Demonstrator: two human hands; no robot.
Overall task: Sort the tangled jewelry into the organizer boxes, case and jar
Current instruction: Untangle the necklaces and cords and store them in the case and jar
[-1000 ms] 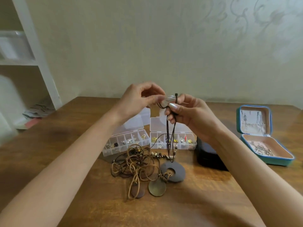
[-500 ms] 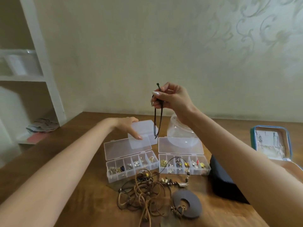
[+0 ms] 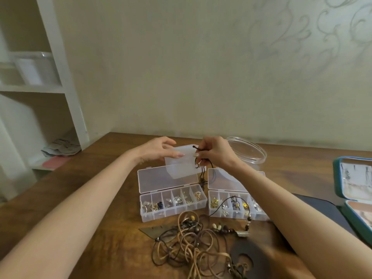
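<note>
Between the two hands, head view: a small clear box (image 3: pixel 180 166) is held up above the wooden table (image 3: pixel 120 238). The left hand (image 3: pixel 159 151) grips its left edge, fingers curled over the top and thumb in front. The right hand (image 3: pixel 216 155), at the box's right edge, pinches a dark cord (image 3: pixel 202 174) whose knotted end pokes up above the fingers; the rest hangs below that hand, in the gap between two open organizer boxes. The left organizer box (image 3: pixel 167 178) lies under the left hand and the right organizer box (image 3: pixel 225 182) under the right wrist, both with small pieces in their compartments. Just beyond the right hand stands an open clear jar (image 3: pixel 251 156). Well to the right of it, a teal case (image 3: pixel 336 178) lies open. Nearer than both hands, a tangle of cord necklaces (image 3: pixel 193 242) lies loose on the table, touching a dark disc pendant (image 3: pixel 249 256).
</note>
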